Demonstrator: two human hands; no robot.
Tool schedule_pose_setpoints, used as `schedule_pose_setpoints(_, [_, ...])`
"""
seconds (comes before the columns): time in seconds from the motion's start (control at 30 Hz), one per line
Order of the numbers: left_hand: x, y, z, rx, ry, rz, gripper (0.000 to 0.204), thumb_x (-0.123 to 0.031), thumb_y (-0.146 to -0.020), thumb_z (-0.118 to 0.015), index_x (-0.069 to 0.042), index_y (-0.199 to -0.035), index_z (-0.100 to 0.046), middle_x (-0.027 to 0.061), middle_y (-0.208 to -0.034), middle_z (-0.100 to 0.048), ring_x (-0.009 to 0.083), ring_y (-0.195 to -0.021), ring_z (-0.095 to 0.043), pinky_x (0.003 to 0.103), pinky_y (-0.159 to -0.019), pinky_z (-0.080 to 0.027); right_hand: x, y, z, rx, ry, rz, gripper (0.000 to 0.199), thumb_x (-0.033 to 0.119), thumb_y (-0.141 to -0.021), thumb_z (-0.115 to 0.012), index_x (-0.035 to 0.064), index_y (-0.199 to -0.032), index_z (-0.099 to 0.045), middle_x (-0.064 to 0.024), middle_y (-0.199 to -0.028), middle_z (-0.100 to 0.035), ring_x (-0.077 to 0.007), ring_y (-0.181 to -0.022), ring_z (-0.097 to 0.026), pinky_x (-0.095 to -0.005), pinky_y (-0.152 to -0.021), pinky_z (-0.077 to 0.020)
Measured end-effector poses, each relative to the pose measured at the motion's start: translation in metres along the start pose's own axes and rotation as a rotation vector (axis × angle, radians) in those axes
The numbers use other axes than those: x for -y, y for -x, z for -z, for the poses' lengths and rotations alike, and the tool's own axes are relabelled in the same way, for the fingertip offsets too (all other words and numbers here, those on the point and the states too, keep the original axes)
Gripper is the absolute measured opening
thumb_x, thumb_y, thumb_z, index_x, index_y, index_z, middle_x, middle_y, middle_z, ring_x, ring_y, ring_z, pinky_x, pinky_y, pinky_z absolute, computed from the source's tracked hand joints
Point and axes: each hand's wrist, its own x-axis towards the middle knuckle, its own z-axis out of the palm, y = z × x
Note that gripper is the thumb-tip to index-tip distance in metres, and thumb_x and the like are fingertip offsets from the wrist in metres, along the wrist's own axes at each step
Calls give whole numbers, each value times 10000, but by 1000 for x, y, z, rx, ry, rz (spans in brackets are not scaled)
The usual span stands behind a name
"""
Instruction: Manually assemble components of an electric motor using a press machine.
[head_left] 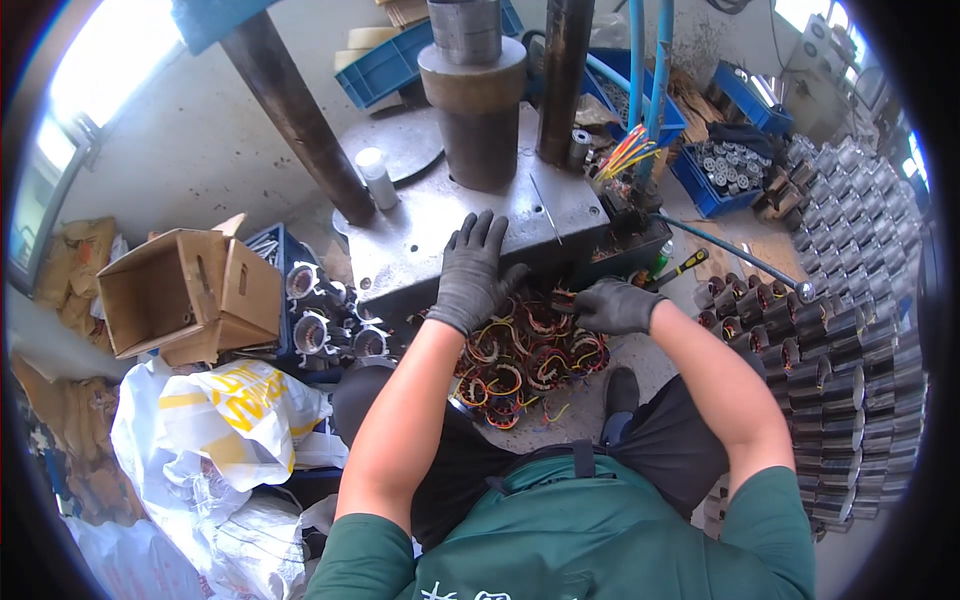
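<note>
Copper-wound ring stators with coloured wires (548,367) crowd the frame's centre; the grey-gloved right hand (615,306) curls beside them, grip unclear; the grey-gloved left hand (472,275) spreads open at the smooth steel press bed (400,237), a cylindrical steel ram (480,137) beyond, top centre

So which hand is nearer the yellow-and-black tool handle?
Right: the right hand is just left of the yellow-and-black tool handle; the left hand is farther left, at the press block.
</note>
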Motion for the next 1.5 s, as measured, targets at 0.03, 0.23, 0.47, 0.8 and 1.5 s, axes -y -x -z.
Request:
schedule_pose_setpoints(0.03, [-2,-5,-4,-11,18,-10,835,-438,-901,-769,-101,-1579,-417,208,-1621,-427,434,-1507,-384,565,-1238,-322,-11,-11,-18,49,98,-68,432,406,-961,-641,96,-1252,-712,-212,-1151,-744,-416,-1083,-706,-524,-948,-545])
schedule_pose_setpoints(0.23, [-16,0,-12,127,45,-219,783,-473,-901,-748,-128,-1550,-475,185,-1599,-481,400,-1530,-389,593,-1261,-273,-67,-25,-128,83,15,-231,485,442,-919,-667,92,-1252,-714,-242,-1128,-743,-432,-1080,-704,-521,-932,-552])
schedule_pose_setpoints(0.47, [-22,5,0,392,305,-385,422,-310,-914,-755,-133,-1291,-687,103,-1039,-730,328,-1079,-674,473,-993,-498,-82,-30,-165,-57,80,-233,550,336,-852,-716,8,-1289,-656,-258,-1127,-721,-421,-1085,-698,-527,-939,-554])
schedule_pose_setpoints(0.8, [-11,-4,-3,22,411,-359,449,-143,-866,-777,-70,-1295,-665,170,-1154,-710,385,-1012,-707,498,-885,-577,-71,-60,-152,235,99,-249,625,271,-745,-807,55,-1310,-651,-264,-1136,-737,-437,-1092,-702,-508,-933,-565])
schedule_pose_setpoints(1.5, [-31,29,34,-29,1493,126,750,211,-825,-502,-24,-1527,-379,183,-1309,-598,241,-1271,-623,376,-1107,-535,72,-11,51,-687,-1161,-96,449,114,-863,-843,-7,-1249,-648,-76,-1139,-712,-133,-1046,-662,-298,-928,-551])
